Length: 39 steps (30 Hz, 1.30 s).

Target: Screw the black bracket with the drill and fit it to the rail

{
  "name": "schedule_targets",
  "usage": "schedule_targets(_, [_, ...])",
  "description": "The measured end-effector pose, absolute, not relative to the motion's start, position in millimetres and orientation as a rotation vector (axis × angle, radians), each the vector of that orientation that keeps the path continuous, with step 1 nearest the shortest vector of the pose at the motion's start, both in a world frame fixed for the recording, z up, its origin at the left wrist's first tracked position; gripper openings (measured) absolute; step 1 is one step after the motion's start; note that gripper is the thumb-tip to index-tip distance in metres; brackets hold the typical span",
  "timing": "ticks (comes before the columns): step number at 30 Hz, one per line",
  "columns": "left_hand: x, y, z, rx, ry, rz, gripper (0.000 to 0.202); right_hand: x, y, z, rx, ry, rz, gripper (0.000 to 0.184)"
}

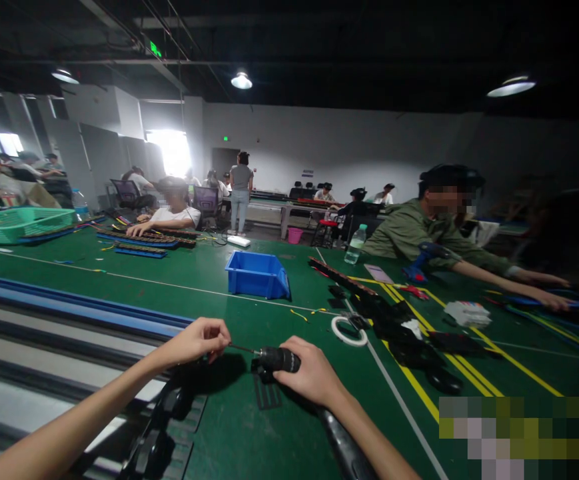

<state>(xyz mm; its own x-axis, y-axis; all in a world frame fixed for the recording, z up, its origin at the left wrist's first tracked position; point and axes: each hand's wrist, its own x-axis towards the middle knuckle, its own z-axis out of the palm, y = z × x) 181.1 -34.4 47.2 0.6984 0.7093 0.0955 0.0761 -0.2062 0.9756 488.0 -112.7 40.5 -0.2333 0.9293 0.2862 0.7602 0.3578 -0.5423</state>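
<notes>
My right hand (312,373) is wrapped round the black body of an electric screwdriver (268,359), which lies roughly level just above the green table. A long thin bit (243,348) points left from its chuck. At the tip of that bit are the pinched fingers of my left hand (206,339). Whatever small thing they hold there, if anything, is hidden. Under the screwdriver a dark slotted piece (268,395) shows on the table. Below my left forearm lies a long black part with rounded knobs (162,427), partly in shadow.
Ahead is a blue bin (256,277). Long metal rails (69,320) fill the left side. To the right are a white ring (349,331), a bottle (356,245), dark parts (394,327) and a blue power drill (422,261), beside a co-worker reaching right (404,227).
</notes>
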Motion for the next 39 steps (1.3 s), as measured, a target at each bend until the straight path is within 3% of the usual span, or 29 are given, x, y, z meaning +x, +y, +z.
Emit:
schedule_targets(27, [193, -45, 40, 1.799, 0.62, 0.813, 0.032, 487, -118, 39, -1.473, -2.027, 0.359, 0.018])
schedule_targets(39, [240, -27, 72, 1.823, 0.555, 0.713, 0.035, 511, -145, 36, -1.584, -1.855, 0.262, 0.024])
